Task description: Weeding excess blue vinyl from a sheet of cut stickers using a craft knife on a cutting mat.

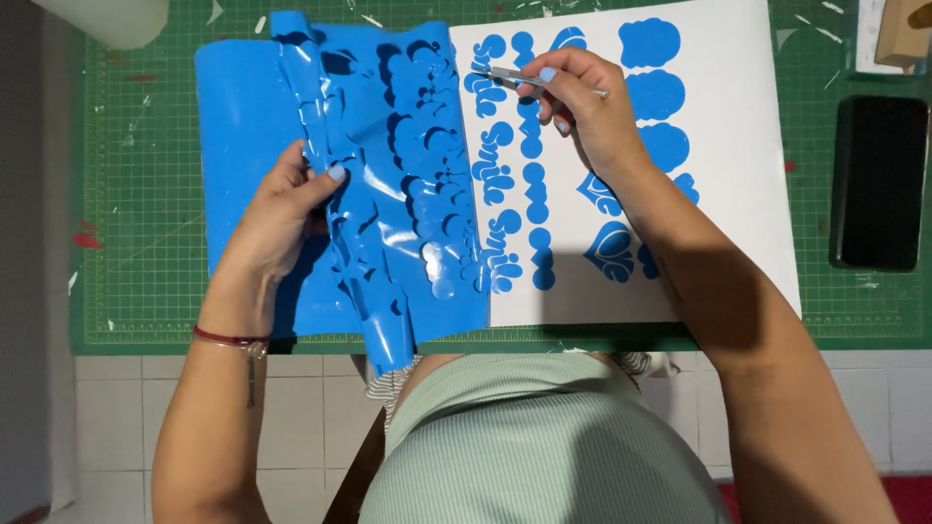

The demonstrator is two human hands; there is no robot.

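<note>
Dark blank phone screen (879,181), right

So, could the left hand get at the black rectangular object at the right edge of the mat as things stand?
Probably not easily: the left hand is pinning the peeled blue vinyl, and the right hand and its forearm lie across the path to the black object.

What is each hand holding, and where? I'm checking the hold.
Right hand pinches a thin metal tool mid-shaft; left hand grips the peeled blue sheet at its crumpled fold.
</note>
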